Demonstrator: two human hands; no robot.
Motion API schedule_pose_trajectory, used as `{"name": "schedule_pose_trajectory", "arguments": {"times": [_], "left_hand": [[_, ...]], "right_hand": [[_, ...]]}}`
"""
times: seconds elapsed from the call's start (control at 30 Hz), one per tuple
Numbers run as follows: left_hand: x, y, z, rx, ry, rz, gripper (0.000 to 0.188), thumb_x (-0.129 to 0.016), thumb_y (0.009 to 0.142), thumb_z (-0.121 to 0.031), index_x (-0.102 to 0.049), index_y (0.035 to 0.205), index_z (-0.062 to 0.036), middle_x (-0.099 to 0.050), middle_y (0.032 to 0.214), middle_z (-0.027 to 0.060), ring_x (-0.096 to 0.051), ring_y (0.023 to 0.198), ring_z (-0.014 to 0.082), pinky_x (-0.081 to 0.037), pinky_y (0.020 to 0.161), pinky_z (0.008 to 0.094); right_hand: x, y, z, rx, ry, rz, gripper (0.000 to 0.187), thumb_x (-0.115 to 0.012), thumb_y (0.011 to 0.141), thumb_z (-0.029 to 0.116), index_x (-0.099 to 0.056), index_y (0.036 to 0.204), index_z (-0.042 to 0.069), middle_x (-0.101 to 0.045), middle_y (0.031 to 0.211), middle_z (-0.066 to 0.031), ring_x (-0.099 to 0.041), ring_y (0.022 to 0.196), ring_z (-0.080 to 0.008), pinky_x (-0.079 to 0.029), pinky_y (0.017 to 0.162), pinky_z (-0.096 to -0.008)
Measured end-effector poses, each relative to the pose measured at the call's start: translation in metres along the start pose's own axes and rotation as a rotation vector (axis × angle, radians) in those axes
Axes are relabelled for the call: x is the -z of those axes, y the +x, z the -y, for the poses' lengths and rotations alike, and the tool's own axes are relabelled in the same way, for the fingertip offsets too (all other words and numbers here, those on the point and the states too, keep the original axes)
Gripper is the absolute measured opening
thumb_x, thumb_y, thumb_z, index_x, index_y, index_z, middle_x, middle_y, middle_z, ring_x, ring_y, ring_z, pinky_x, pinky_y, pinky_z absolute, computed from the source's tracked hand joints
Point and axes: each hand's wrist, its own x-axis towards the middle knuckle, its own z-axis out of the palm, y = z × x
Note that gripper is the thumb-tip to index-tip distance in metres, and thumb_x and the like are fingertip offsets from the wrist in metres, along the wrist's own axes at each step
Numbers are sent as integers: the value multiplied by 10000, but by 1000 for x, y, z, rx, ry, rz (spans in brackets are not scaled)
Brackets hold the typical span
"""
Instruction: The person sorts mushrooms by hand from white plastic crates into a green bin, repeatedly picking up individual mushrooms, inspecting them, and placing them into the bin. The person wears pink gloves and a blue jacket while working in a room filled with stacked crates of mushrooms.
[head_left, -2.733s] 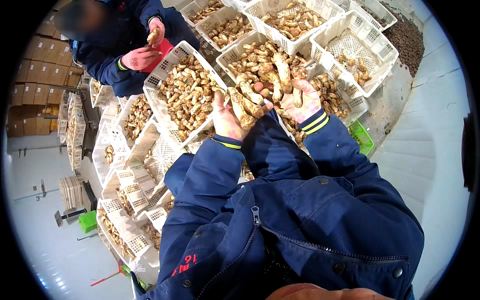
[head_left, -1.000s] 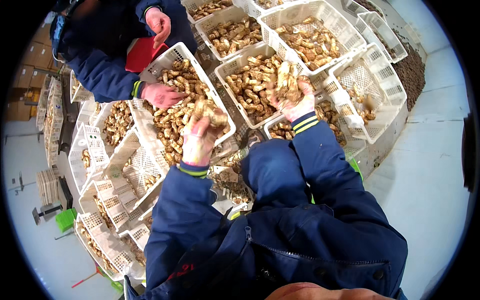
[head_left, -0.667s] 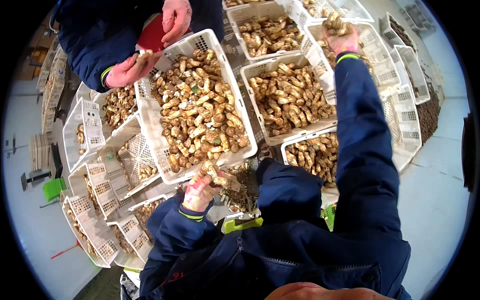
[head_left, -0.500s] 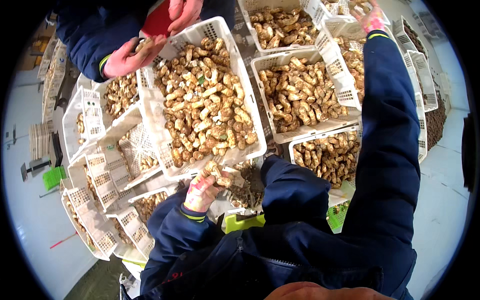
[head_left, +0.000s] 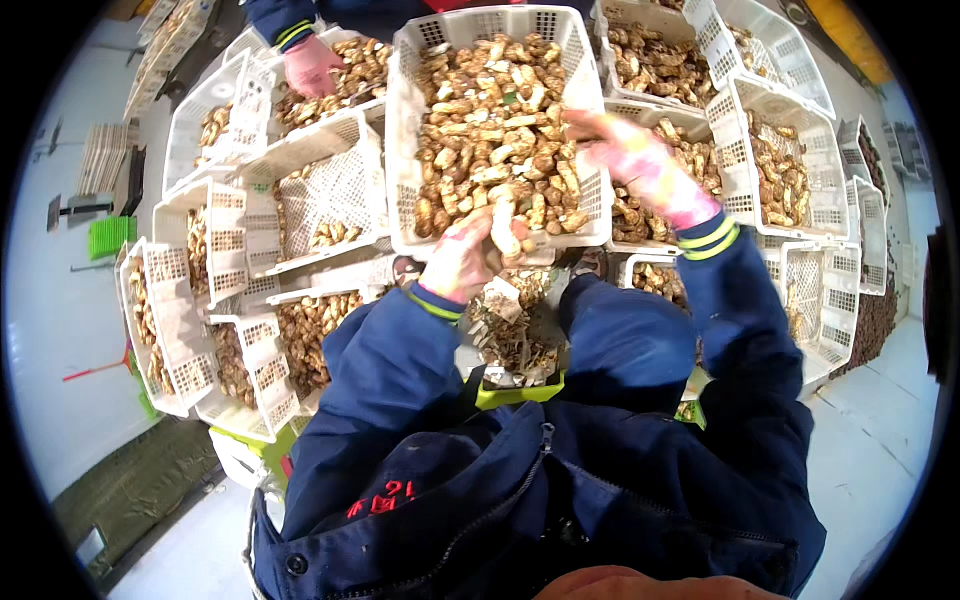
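A white plastic crate (head_left: 402, 165) piled with brown and cream mushrooms (head_left: 490, 130) stands in front of me. My left hand (head_left: 460, 256), in a pink-stained glove, is closed around a pale-stemmed mushroom (head_left: 506, 228) at the crate's near edge. My right hand (head_left: 640, 170), also pink-stained, reaches over the crate's right side with its fingers stretched out. Nothing shows in those fingers, which are slightly blurred.
Another person's gloved hand (head_left: 312, 68) is in a mushroom crate at the far left. Below my left hand, a bin with a lime-green edge (head_left: 520, 393) holds scraps (head_left: 510, 325). More white crates (head_left: 310, 185) line both sides, several with mushrooms.
My right hand has come back from the far right crates to the middle crate. My left hand still holds a mushroom. The other person's hand has moved down into a crate. The view has shifted.
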Motion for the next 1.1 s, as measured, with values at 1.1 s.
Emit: {"name": "schedule_pose_trajectory", "arguments": {"times": [1.1], "left_hand": [[22,-55,-65,-330,3,-556,404,-566,857,-117,-453,1207,49,-547,868,67,-561,645,164,-505,557,288]], "right_hand": [[-137,49,-51,-236,-577,95,355,-513,878,219,-545,1179,34,-578,1164,-172,-534,1112,-283,-402,928,-339]]}}
